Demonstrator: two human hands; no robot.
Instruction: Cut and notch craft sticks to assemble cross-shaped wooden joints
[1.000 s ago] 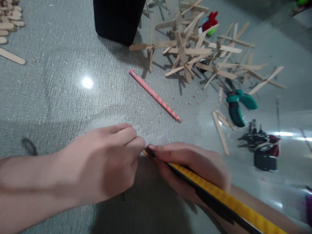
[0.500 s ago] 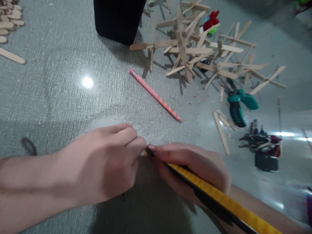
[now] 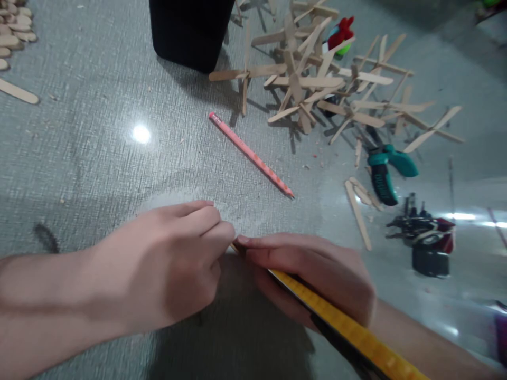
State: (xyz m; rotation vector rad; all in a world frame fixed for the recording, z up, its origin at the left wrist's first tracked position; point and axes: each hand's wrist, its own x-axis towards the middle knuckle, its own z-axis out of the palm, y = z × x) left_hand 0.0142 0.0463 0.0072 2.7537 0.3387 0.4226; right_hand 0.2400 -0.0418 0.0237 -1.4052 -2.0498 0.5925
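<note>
My left hand is closed in a fist low in the middle, pinching what looks like a wooden craft stick. Only a thin edge of it shows; the fingers hide the rest. Right beside it, my right hand is wrapped around a long yellow-and-black utility knife, whose body slants toward the lower right corner. Its dark front end meets the stick between the two hands, and the right thumb lies close to the left fingers. Beyond the hands, a pink pencil lies on the table.
Crossed craft-stick pieces are piled at the back, by a black container. Loose craft sticks lie at the far left. Teal-handled pliers, cut sticks and a dark red-and-black object sit at the right.
The view has shifted very slightly. The knife's rear end has tilted a little lower and toward the left, while the left hand keeps its grip.
</note>
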